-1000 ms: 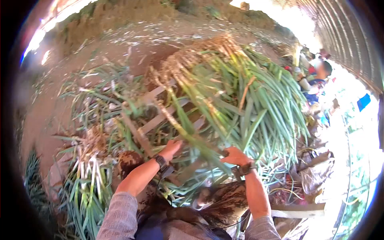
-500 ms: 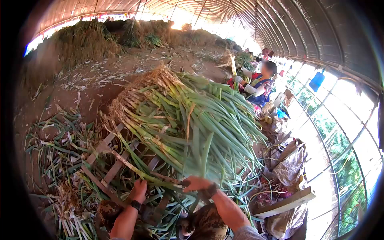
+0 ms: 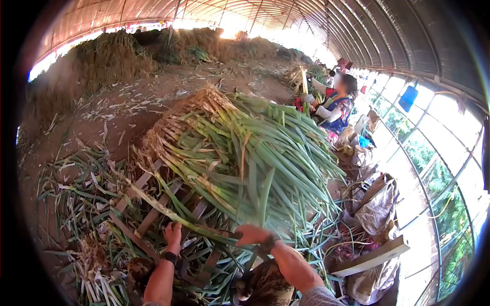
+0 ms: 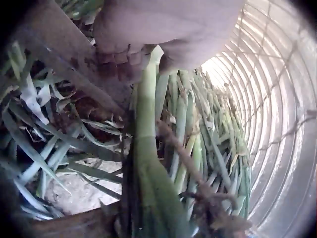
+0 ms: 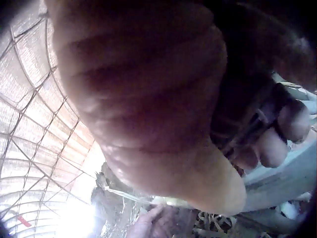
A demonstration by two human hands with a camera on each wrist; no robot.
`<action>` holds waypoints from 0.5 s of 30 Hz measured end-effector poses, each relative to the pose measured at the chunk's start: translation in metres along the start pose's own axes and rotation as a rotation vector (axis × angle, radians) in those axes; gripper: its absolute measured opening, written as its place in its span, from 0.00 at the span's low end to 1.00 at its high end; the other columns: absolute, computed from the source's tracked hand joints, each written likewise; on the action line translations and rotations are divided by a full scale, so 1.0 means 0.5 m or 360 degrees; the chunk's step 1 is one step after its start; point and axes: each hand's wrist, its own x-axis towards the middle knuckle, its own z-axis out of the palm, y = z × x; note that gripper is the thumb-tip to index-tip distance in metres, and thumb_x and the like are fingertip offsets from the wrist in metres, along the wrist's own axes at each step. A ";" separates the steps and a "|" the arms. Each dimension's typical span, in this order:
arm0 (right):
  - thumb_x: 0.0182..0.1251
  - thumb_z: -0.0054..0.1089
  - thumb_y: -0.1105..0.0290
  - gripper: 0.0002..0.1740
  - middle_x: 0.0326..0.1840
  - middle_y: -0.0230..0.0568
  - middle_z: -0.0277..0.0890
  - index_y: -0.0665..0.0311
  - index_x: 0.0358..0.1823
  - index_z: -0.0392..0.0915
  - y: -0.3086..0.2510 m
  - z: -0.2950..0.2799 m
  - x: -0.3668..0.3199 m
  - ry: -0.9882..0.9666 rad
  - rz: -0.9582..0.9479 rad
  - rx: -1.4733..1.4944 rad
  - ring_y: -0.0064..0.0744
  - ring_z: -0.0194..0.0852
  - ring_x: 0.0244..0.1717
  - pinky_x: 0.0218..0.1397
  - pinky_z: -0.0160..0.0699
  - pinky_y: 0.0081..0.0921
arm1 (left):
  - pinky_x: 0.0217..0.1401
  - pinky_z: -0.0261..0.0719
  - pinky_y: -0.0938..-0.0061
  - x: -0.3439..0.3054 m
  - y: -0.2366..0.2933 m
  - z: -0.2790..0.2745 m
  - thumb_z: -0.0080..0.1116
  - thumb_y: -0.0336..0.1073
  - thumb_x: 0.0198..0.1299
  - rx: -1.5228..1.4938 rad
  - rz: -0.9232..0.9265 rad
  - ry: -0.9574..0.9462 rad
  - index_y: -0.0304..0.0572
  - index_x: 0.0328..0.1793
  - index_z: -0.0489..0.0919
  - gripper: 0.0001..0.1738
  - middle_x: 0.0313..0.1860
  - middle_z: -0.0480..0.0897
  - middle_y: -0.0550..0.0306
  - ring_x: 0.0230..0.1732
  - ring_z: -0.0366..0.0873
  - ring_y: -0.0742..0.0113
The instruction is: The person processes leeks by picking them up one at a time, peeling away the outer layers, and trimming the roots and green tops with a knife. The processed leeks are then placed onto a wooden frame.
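My left hand [image 3: 173, 235] grips a long green onion [image 3: 153, 202] partway along its stem. The onion's roots point to the upper left and its leaves run toward my right hand. In the left wrist view, the green onion [image 4: 146, 111] passes beneath the curled fingers, with a brown, twisted withered leaf [image 4: 183, 156] beside it. My right hand [image 3: 253, 235] is at the leaf end, pinching the brown strip; its fingers [image 5: 271, 148] are curled in the right wrist view, and the palm hides much of the grip. Just beyond both hands lies a large heap of green onions [image 3: 245, 148].
Wooden slats [image 3: 153, 219] lie under the near side of the heap. Trimmed leaves [image 3: 76, 186] litter the ground at left. A wooden board [image 3: 372, 257] and crumpled sacks [image 3: 377, 204] stand at right. Another person [image 3: 334, 104] sits beyond the heap, by the mesh wall.
The head view has tilted up and shifted, showing more of the tunnel. Over the last half second, the onion's root end has swung up and left in my left hand; the right hand has barely moved.
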 end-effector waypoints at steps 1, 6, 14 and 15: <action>0.50 0.68 0.55 0.24 0.35 0.54 0.79 0.68 0.40 0.79 0.006 0.006 0.006 -0.0065 0.0013 -0.0020 0.50 0.78 0.36 0.41 0.73 0.42 | 0.57 0.71 0.57 0.021 -0.028 0.012 0.62 0.41 0.63 -0.0134 -0.0015 0.0142 0.33 0.63 0.74 0.26 0.53 0.78 0.50 0.53 0.75 0.56; 0.49 0.68 0.54 0.25 0.38 0.53 0.79 0.67 0.41 0.80 -0.021 -0.009 0.014 -0.0016 0.0244 -0.0215 0.52 0.78 0.39 0.42 0.74 0.42 | 0.46 0.74 0.52 0.050 -0.027 0.015 0.62 0.38 0.64 -0.0336 -0.0137 0.0129 0.38 0.54 0.77 0.16 0.50 0.78 0.50 0.48 0.77 0.57; 0.49 0.67 0.53 0.24 0.37 0.54 0.80 0.64 0.40 0.80 -0.004 0.005 0.021 0.0138 0.0119 -0.0071 0.57 0.78 0.41 0.44 0.75 0.44 | 0.43 0.82 0.60 0.017 0.046 0.042 0.62 0.41 0.66 -0.1252 -0.0377 -0.0158 0.44 0.56 0.78 0.17 0.44 0.82 0.58 0.41 0.81 0.61; 0.49 0.67 0.53 0.24 0.37 0.54 0.80 0.64 0.40 0.80 -0.008 0.004 0.020 0.0139 0.0119 -0.0070 0.57 0.78 0.41 0.44 0.75 0.44 | 0.47 0.83 0.56 0.004 0.071 0.041 0.62 0.43 0.66 -0.1272 -0.0347 -0.0276 0.45 0.55 0.78 0.16 0.45 0.80 0.58 0.45 0.80 0.60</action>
